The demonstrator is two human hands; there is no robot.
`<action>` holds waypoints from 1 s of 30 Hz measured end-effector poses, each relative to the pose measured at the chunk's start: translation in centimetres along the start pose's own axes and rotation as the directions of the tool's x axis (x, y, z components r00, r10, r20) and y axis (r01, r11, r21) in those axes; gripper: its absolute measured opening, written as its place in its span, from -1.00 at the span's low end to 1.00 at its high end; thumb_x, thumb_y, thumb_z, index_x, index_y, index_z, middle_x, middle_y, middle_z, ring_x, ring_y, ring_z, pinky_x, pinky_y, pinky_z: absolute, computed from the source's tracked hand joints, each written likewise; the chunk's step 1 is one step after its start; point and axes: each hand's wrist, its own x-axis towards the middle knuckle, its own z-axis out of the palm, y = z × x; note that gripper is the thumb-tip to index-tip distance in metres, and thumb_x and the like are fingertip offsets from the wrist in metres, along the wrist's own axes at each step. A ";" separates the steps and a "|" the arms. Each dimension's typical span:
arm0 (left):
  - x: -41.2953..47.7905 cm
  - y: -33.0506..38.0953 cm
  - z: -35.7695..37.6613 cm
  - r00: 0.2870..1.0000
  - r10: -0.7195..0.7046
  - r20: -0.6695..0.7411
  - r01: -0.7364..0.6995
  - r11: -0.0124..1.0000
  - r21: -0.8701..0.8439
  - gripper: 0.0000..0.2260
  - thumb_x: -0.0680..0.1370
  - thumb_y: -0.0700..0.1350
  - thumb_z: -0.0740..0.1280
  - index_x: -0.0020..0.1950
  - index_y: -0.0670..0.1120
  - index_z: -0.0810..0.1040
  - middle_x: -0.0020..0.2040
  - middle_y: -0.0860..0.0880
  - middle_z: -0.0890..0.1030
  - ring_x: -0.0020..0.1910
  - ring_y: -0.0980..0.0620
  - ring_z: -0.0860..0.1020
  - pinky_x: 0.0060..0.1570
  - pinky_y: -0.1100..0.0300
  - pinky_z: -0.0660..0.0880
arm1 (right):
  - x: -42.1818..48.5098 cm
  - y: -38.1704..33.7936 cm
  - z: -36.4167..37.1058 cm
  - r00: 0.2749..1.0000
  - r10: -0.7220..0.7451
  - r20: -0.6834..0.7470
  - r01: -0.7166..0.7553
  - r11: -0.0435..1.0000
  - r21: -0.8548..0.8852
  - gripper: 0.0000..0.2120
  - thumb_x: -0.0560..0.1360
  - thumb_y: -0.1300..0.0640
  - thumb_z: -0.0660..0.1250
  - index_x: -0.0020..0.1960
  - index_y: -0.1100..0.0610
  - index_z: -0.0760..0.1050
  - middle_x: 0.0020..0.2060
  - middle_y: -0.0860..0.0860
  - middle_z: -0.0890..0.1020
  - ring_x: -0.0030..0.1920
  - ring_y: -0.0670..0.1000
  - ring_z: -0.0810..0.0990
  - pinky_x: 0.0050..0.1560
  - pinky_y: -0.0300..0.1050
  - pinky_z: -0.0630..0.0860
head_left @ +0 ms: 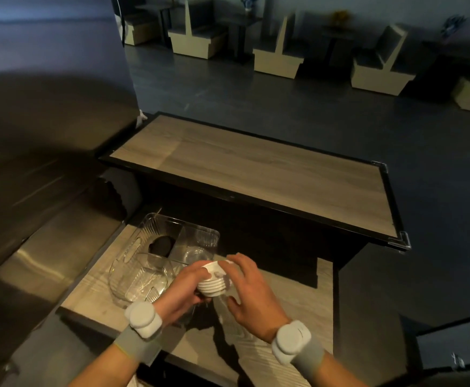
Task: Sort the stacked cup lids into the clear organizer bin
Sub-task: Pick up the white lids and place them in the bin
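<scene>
Wood counter: clear bin, hands gripping lid stack.

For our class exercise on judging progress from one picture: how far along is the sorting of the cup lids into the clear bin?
Done: the clear organizer bin already holds dark lids in a far compartment and what look like clear ones in others. In hand: the left hand grips a stack of white lids beside the bin, the right hand touching its top. Left: that stack is still outside the bin.
</scene>
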 end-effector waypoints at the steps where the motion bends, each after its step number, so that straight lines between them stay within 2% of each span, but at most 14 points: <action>1: -0.2 0.2 -0.6 1.000 -0.005 0.001 0.005 1.000 -0.015 -0.70 0.56 -0.27 0.25 0.27 -0.14 0.55 0.15 -0.28 0.64 0.08 -0.22 0.60 -0.12 0.02 0.54 | 0.6 -0.6 0.3 0.999 -0.052 0.000 0.052 0.998 -0.045 -0.33 0.47 0.05 0.34 0.50 -0.13 0.12 0.47 -0.03 0.23 0.50 0.04 0.20 0.46 -0.02 0.27; 3: -0.5 0.4 -1.8 1.000 -0.019 0.013 0.020 0.998 -0.052 -0.73 0.56 -0.20 0.31 0.26 -0.12 0.58 0.18 -0.28 0.64 0.14 -0.25 0.61 0.01 -0.05 0.55 | 1.8 -1.7 0.7 0.991 -0.130 -0.010 0.129 0.986 -0.101 -0.40 0.47 0.11 0.34 0.46 -0.04 0.24 0.39 0.05 0.38 0.41 0.09 0.34 0.39 -0.01 0.36; 4: -0.6 0.4 -2.5 1.000 -0.024 0.010 0.025 0.997 -0.072 -0.73 0.56 -0.16 0.32 0.25 -0.12 0.58 0.17 -0.27 0.64 0.12 -0.23 0.63 0.00 -0.05 0.56 | 2.5 -2.2 1.0 0.987 -0.160 -0.009 0.158 0.981 -0.111 -0.43 0.47 0.14 0.35 0.44 -0.01 0.28 0.34 0.06 0.45 0.36 0.09 0.40 0.35 -0.02 0.40; 6: -0.8 0.4 -3.8 0.999 -0.027 -0.020 0.025 0.993 -0.118 -0.73 0.58 -0.08 0.31 0.24 -0.15 0.58 0.09 -0.24 0.68 -0.01 -0.15 0.68 -0.16 0.04 0.60 | 3.5 -2.9 1.4 0.977 -0.211 -0.002 0.210 0.971 -0.115 -0.48 0.47 0.14 0.37 0.41 0.04 0.34 0.25 0.07 0.52 0.27 0.08 0.46 0.28 -0.02 0.44; 8: -0.9 0.3 -5.0 0.998 -0.029 -0.055 0.019 0.986 -0.166 -0.69 0.58 -0.02 0.30 0.21 -0.19 0.57 -0.05 -0.20 0.69 -0.14 -0.11 0.68 -0.26 0.06 0.57 | 4.2 -3.4 1.8 0.969 -0.248 0.003 0.247 0.963 -0.103 -0.50 0.47 0.06 0.35 0.38 0.04 0.35 0.18 0.07 0.54 0.19 0.06 0.49 0.23 -0.03 0.45; 11: -1.2 0.2 -7.0 0.996 -0.016 -0.088 -0.002 0.980 -0.198 -0.68 0.59 0.07 0.26 0.15 -0.14 0.60 -0.06 -0.19 0.73 -0.12 -0.13 0.71 -0.26 0.01 0.60 | 5.3 -4.5 2.5 0.971 -0.237 0.039 0.238 0.971 -0.032 -0.51 0.48 -0.02 0.30 0.38 0.00 0.29 0.19 0.04 0.53 0.16 0.03 0.48 0.21 -0.06 0.44; 13: -1.3 0.2 -8.2 0.990 -0.012 -0.143 -0.018 0.977 -0.210 -0.67 0.60 0.10 0.25 0.15 -0.11 0.62 0.00 -0.20 0.73 -0.04 -0.16 0.72 -0.19 -0.02 0.63 | 6.2 -5.2 2.9 0.980 -0.192 0.055 0.188 0.980 0.062 -0.54 0.50 0.01 0.30 0.36 -0.06 0.27 0.22 -0.01 0.51 0.19 -0.01 0.48 0.22 -0.09 0.44; 15: -1.5 0.1 -9.3 0.975 0.021 -0.220 -0.067 0.976 -0.206 -0.68 0.60 0.10 0.25 0.13 -0.10 0.63 0.02 -0.20 0.73 -0.04 -0.15 0.72 -0.16 -0.03 0.63 | 7.3 -5.8 3.1 0.989 -0.121 0.080 0.104 0.977 0.187 -0.56 0.50 0.04 0.32 0.33 -0.08 0.30 0.21 -0.06 0.52 0.18 -0.07 0.50 0.21 -0.13 0.48; 17: -1.6 0.1 -10.7 0.946 0.078 -0.314 -0.138 0.975 -0.173 -0.69 0.62 0.07 0.21 0.09 -0.10 0.63 0.03 -0.19 0.72 -0.07 -0.10 0.72 -0.17 0.00 0.63 | 8.7 -6.6 3.4 0.993 -0.030 0.111 -0.006 0.950 0.313 -0.55 0.48 0.05 0.35 0.33 -0.07 0.32 0.20 -0.06 0.54 0.14 -0.08 0.53 0.14 -0.15 0.53; 19: -1.8 0.1 -12.1 0.911 0.119 -0.394 -0.187 0.973 -0.138 -0.70 0.62 0.05 0.18 0.11 -0.08 0.61 0.07 -0.18 0.69 0.02 -0.11 0.69 -0.06 0.01 0.63 | 10.2 -7.5 3.9 0.987 0.081 0.135 -0.131 0.899 0.417 -0.54 0.46 0.07 0.38 0.31 -0.03 0.34 0.17 -0.02 0.58 0.10 -0.04 0.58 0.08 -0.11 0.60; 23: -2.0 0.2 -13.8 0.834 0.184 -0.520 -0.254 0.965 -0.064 -0.76 0.64 0.04 0.14 0.13 0.03 0.58 0.16 -0.06 0.62 0.18 -0.05 0.59 0.21 -0.04 0.54 | 13.7 -9.2 5.7 0.942 0.257 0.218 -0.334 0.793 0.509 -0.55 0.41 0.12 0.43 0.27 0.03 0.42 0.07 0.00 0.63 0.05 0.01 0.61 0.02 -0.14 0.59; 26: -2.3 0.2 -14.4 0.774 0.259 -0.578 -0.275 0.960 0.063 -0.74 0.65 0.03 0.12 0.23 0.05 0.53 0.19 0.01 0.59 0.24 -0.02 0.53 0.22 0.03 0.49 | 16.2 -10.5 7.7 0.907 0.317 0.277 -0.420 0.731 0.538 -0.56 0.37 0.14 0.45 0.23 0.04 0.49 0.00 -0.02 0.63 -0.01 0.00 0.61 -0.13 -0.34 0.48; 30: -2.5 -0.2 -14.8 0.713 0.360 -0.601 -0.208 0.928 0.309 -0.66 0.65 0.01 0.13 0.40 0.05 0.46 0.28 0.13 0.47 0.29 0.07 0.44 0.28 0.08 0.38 | 18.5 -11.3 10.2 0.870 0.370 0.325 -0.489 0.730 0.477 -0.58 0.38 0.18 0.45 0.23 0.15 0.50 0.13 0.14 0.64 0.16 0.16 0.60 0.14 -0.10 0.53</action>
